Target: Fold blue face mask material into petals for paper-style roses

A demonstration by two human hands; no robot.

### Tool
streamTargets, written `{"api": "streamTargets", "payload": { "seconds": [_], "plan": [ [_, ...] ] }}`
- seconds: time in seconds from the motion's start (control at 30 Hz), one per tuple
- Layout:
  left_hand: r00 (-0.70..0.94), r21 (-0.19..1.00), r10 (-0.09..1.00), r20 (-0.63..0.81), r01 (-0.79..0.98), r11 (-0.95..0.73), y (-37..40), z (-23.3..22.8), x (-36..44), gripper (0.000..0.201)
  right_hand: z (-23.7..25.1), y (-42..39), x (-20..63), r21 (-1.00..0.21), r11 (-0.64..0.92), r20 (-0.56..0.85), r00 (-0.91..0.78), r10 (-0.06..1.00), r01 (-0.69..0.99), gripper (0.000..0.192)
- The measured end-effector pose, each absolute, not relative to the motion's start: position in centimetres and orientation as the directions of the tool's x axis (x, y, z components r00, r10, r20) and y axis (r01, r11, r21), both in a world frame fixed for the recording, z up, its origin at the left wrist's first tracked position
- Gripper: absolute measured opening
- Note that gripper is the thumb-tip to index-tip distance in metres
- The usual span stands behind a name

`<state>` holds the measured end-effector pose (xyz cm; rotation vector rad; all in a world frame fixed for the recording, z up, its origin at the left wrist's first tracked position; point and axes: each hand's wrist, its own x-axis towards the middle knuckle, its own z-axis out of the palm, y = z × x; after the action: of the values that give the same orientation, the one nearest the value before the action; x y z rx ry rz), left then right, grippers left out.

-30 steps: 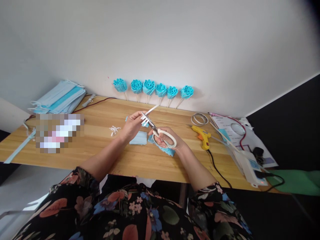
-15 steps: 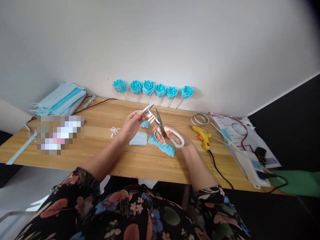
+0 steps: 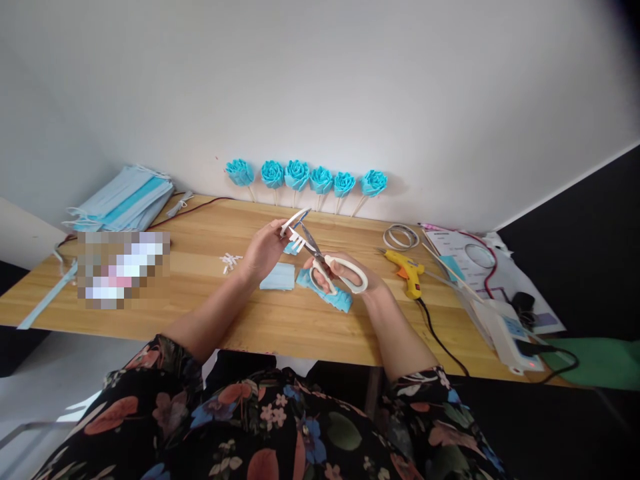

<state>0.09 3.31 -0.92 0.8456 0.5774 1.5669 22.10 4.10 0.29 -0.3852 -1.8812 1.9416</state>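
Both hands work above the middle of the wooden table [image 3: 200, 313] in the head view, the only view there is. Left hand [image 3: 265, 250] pinches a white strip [image 3: 295, 223] between thumb and fingertips and holds it up off the table. That strip is thin and pale, with a row of short cut tabs hanging from its lower edge like comb teeth. Right hand [image 3: 345, 275] is closed through the white loops of the scissors [image 3: 327, 259], whose blades point up and left and meet the strip at the tabs. I cannot tell how far apart the blades stand.

On the table just under the hands lie a flat blue piece [image 3: 278, 276] and a crumpled blue piece [image 3: 330, 297]. Small white snippets [image 3: 229, 260] sit left of them. A yellow glue gun [image 3: 407, 270] lies to the right. Six blue fabric roses [image 3: 305, 177] lean on the wall at the table's far edge, and a stack of blue masks [image 3: 123, 200] sits at its far left corner.
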Motion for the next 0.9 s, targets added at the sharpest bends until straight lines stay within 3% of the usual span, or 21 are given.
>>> {"api": "streamTargets", "payload": {
  "seconds": [0.23,0.5,0.9],
  "plan": [
    [-0.059,0.774,0.978,0.201,-0.602,-0.195,3.2,-0.5,0.0,0.016,-0.7,4.5,22.3,-0.989,-0.011,0.122,-0.861,0.493,-0.146,0.056],
    [-0.085,0.773,0.970,0.229,-0.590,-0.234,3.4,-0.9,0.1,0.037,-0.8,4.5,22.2,-0.990,-0.044,0.096,-0.872,0.481,-0.134,0.055],
    [-0.022,0.783,0.983,0.183,-0.601,-0.159,3.1,-1.0,0.4,0.037,-0.5,4.3,21.6,-0.991,-0.062,0.072,-0.877,0.475,-0.115,0.057]
  ]
}}
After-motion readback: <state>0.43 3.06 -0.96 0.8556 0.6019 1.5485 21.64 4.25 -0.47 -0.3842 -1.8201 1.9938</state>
